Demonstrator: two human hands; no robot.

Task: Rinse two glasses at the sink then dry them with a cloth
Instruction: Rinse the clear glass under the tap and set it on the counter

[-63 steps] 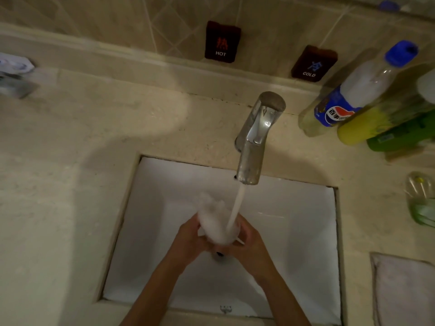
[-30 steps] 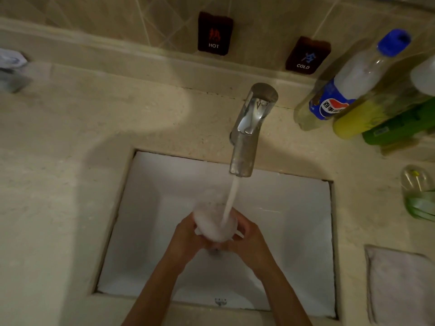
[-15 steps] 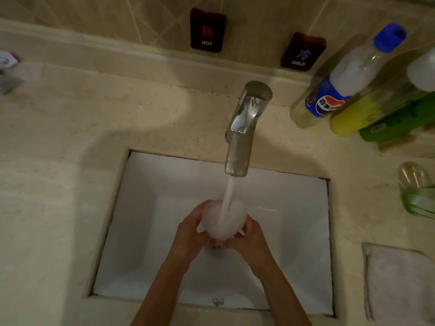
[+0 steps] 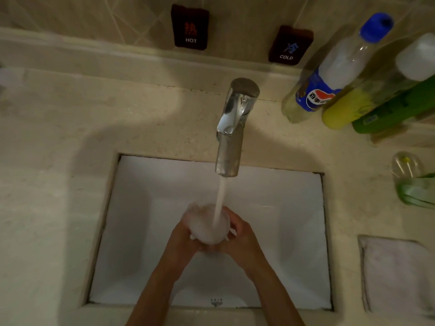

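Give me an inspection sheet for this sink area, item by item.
Surface: beige stone counter around a white sink.
Job's things: one glass under the running tap; folded cloth on the counter at right; second glass not identified.
Clutter: bottles at back right; a clear container beside the sink.
Hands: left hand and right hand both grip the glass.
Cables: nothing seen.
Surroundings: tiled wall with HOT and COLD signs.
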